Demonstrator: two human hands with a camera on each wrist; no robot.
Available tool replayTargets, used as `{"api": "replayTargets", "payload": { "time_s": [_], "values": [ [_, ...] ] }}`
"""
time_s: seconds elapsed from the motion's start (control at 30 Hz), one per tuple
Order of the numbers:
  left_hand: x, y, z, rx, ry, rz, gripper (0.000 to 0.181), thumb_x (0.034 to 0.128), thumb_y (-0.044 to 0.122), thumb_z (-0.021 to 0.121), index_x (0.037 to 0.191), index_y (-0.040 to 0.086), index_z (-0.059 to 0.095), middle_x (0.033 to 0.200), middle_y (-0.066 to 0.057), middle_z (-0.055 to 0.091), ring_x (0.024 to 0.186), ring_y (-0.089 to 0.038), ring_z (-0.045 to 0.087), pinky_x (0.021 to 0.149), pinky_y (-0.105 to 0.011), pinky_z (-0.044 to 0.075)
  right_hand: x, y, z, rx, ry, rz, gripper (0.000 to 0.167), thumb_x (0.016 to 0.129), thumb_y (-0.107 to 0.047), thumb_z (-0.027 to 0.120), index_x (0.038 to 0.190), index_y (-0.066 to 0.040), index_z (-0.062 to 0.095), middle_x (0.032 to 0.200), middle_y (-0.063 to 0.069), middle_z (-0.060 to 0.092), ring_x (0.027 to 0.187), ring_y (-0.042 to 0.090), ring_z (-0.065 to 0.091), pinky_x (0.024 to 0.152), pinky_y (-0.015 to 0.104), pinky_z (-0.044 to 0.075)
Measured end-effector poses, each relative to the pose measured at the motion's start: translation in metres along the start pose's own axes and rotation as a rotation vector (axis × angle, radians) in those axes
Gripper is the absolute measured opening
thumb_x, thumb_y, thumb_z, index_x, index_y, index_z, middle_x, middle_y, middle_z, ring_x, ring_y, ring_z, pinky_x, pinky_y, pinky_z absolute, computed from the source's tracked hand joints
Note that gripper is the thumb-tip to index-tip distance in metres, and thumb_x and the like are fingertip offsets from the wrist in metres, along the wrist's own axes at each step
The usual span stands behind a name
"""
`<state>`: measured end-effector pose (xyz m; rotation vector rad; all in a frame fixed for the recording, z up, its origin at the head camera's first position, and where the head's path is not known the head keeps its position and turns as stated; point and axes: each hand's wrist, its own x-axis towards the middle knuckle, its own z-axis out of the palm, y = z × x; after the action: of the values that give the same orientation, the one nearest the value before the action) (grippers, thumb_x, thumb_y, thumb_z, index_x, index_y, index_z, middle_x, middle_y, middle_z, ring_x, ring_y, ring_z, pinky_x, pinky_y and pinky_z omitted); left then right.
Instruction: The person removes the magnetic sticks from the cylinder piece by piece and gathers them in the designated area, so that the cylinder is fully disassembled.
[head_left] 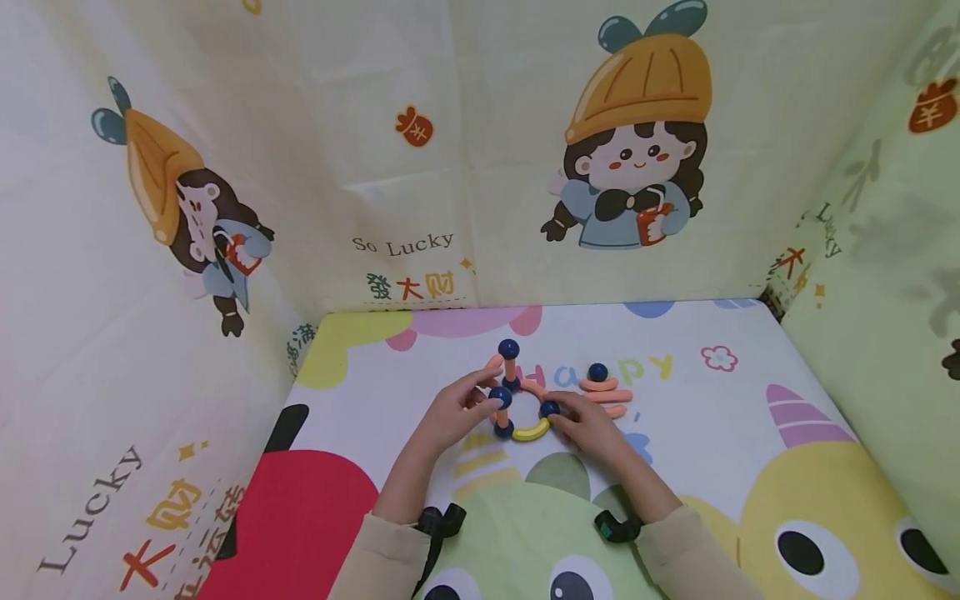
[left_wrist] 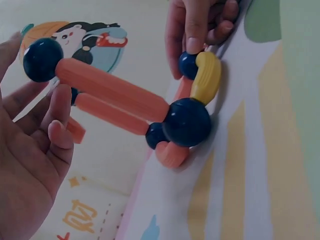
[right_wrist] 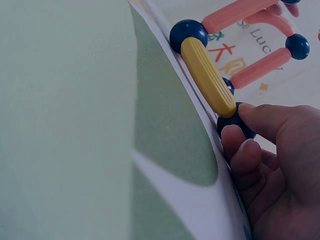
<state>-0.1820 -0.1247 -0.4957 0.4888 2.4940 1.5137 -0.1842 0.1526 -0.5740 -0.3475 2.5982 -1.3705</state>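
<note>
A magnetic stick-and-ball toy stands on the table: a ring of curved pink sticks, a yellow curved stick [head_left: 531, 431] and dark blue balls, with two pink upright sticks [left_wrist: 115, 90] topped by balls. My left hand [head_left: 453, 412] holds the top ball [left_wrist: 43, 59] of the nearer upright between thumb and fingers. Behind those fingers, a curved pink stick [right_wrist: 272, 20] reaches from the far upright's top ball [head_left: 508, 349]; its other end is partly hidden. At the ring's right side, my right hand [head_left: 592, 425] pinches a blue ball [right_wrist: 235, 122] joined to the yellow stick.
Right of the ring lie several loose pink sticks [head_left: 607, 397] and a blue ball [head_left: 597, 372]. The table [head_left: 675, 333] has a printed cartoon cover. Patterned cloth walls [head_left: 495, 167] rise at its back and sides.
</note>
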Motion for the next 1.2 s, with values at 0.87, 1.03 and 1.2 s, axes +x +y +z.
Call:
{"api": "replayTargets", "payload": {
  "time_s": [0.87, 1.03, 1.2],
  "values": [
    [0.007, -0.002, 0.012, -0.071, 0.052, 0.077, 0.028, 0.0967, 0.045, 0.06, 0.115, 0.025, 0.067, 0.081, -0.004, 0.067, 0.08, -0.033, 0.063, 0.069, -0.028, 0.047, -0.001, 0.0, 0.0, -0.008, 0.022, -0.015, 0.036, 0.098, -0.032, 0.062, 0.134, -0.034, 0.059, 0.067, -0.001, 0.057, 0.049, 0.018, 0.054, 0.054, 0.031, 0.046],
    [0.004, 0.002, 0.001, -0.076, 0.161, 0.084, 0.032, 0.0937, 0.038, 0.067, 0.121, 0.023, 0.067, 0.094, -0.001, 0.067, 0.082, -0.021, 0.06, 0.069, -0.024, 0.048, -0.001, 0.001, 0.0, 0.007, 0.0, -0.024, 0.036, 0.099, -0.032, 0.06, 0.135, -0.035, 0.057, 0.06, 0.0, 0.057, 0.046, 0.019, 0.055, 0.052, 0.032, 0.047],
    [0.007, -0.006, -0.019, -0.098, 0.274, 0.07, 0.033, 0.0914, 0.04, 0.07, 0.12, 0.024, 0.066, 0.106, -0.003, 0.066, 0.088, -0.018, 0.058, 0.074, -0.026, 0.051, -0.001, 0.002, 0.0, 0.007, -0.004, -0.035, 0.036, 0.1, -0.032, 0.059, 0.136, -0.035, 0.056, 0.059, 0.0, 0.056, 0.045, 0.02, 0.055, 0.055, 0.032, 0.047]
  ]
}}
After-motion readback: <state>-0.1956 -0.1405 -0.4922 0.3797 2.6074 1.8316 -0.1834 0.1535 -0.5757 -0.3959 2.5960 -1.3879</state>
